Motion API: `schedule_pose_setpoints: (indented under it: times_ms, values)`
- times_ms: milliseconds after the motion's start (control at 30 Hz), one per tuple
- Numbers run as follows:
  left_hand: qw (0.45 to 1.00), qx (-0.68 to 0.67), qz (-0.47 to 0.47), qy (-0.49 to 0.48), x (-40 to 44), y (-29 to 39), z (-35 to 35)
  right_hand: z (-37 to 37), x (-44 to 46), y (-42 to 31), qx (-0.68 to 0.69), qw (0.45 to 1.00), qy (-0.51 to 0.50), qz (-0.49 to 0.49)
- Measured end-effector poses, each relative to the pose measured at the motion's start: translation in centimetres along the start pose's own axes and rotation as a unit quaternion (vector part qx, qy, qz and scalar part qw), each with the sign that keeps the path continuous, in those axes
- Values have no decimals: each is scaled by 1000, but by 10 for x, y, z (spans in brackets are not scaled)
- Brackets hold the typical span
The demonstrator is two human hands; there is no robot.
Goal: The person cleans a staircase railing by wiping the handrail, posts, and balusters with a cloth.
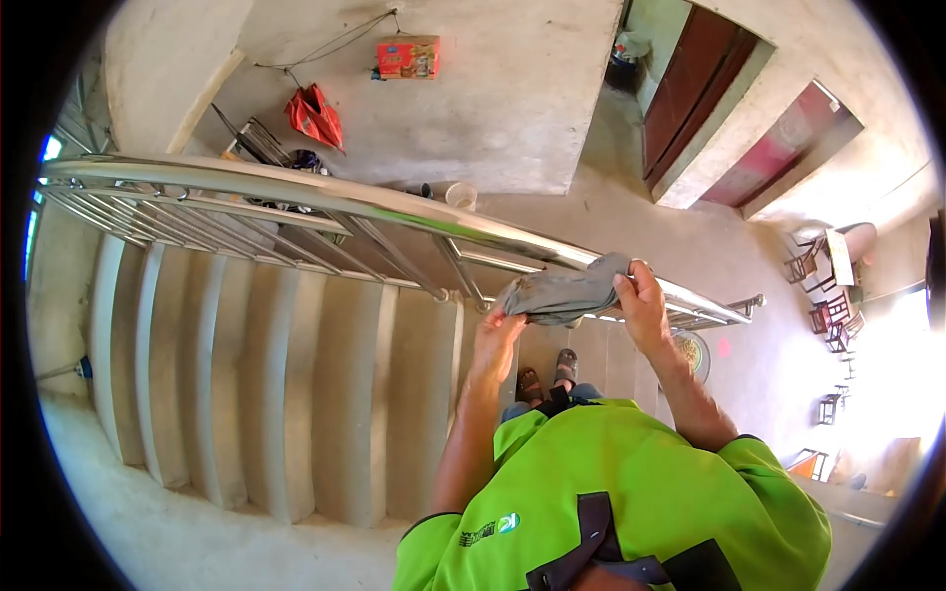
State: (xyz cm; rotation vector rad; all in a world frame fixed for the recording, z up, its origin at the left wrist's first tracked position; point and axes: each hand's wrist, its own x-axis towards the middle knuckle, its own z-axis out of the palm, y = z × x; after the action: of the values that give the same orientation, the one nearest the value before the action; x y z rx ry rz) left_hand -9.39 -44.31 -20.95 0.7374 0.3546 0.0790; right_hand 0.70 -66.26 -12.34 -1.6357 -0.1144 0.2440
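A grey cloth, folded and crumpled with darker stains, stretches between my two hands in front of my chest. My left hand pinches its left end between thumb and fingers. At the other end my right hand grips it, thumb on top. Just beyond the cloth runs the thick, shiny metal handrail of the stair railing. The cloth overlaps the rail in the view; whether it touches the metal I cannot tell.
Concrete stairs lie to the left beside the railing. Beyond the rail, a red bag and a red box hang on the wall. A round container sits by that wall. Wooden chairs and a table stand far right.
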Motion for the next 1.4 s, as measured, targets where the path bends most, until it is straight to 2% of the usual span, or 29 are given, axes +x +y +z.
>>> schedule_pose_setpoints:
  times_ms: [67,200,267,400,467,500,567,600,667,700,767,800,867,900,933,1000,1033,1067,1100,1133,1167,1200,1233,1267,1300,1333,1400]
  values:
    - [989,138,38,29,0,11,7,-4,0,2,-131,989,25,-55]
    - [989,133,58,17,-5,28,16,-2,0,-6,-148,984,44,-84]
    - [991,113,69,6,-6,30,21,3,-3,-26,2,998,40,-45]
    - [995,66,70,-30,-8,34,31,-2,-3,-43,1,997,6,-73]
    - [998,41,40,-35,-12,35,37,5,-8,-68,218,972,-80,-28]
    - [998,40,40,-35,-12,37,41,8,-9,-75,218,972,-80,-28]
    - [999,-13,12,-39,-13,39,48,12,-12,-82,348,929,-123,-34]
    - [999,-13,12,-39,-14,40,47,9,-14,-71,348,929,-122,-34]
    - [1000,-5,4,-29,-13,42,43,-3,-15,-27,224,937,-147,226]
    - [1000,-6,8,-29,-12,39,37,-7,-15,-3,222,937,-150,225]
    - [998,54,-1,-25,-11,31,18,-11,-17,34,14,958,-209,194]
    - [998,55,-2,-24,-11,30,10,-11,-16,32,16,958,-210,195]
    - [991,132,-16,-28,-10,30,1,-13,-11,12,-202,936,-283,58]
    - [990,134,-20,-30,-10,32,2,-8,-12,-19,-263,911,-316,39]
    - [984,167,-29,-46,-10,37,6,-4,-12,-20,-263,911,-315,41]
    - [977,199,-35,-61,-13,48,19,1,-12,-22,-493,791,-362,-25]
    - [960,260,-31,-95,-15,54,27,2,-12,-14,-493,790,-363,-27]
    - [939,319,-28,-128,-15,57,32,2,-11,2,-492,803,-310,-131]
    - [939,318,-25,-126,-12,56,28,3,-10,11,-483,804,-254,-234]
    - [879,460,50,-114,-8,53,19,5,-8,9,-483,803,-258,-236]
    - [792,591,121,-97,-4,48,8,9,-7,5,-475,789,-228,-316]
    - [793,591,120,-93,-1,40,-2,13,-7,0,-461,771,-196,-393]
    - [792,580,189,-8,3,28,-14,21,-10,-10,-460,772,-197,-392]
    - [782,563,256,76,6,15,-26,30,-14,-23,-421,836,-281,-211]
    - [782,563,256,76,14,-13,-41,39,-16,-31,-363,862,-352,-21]
    - [862,405,247,182,25,-51,-51,47,-18,-24,-364,863,-350,-23]
    - [904,225,228,284,15,-81,-39,59,-30,0,-293,859,-418,-51]
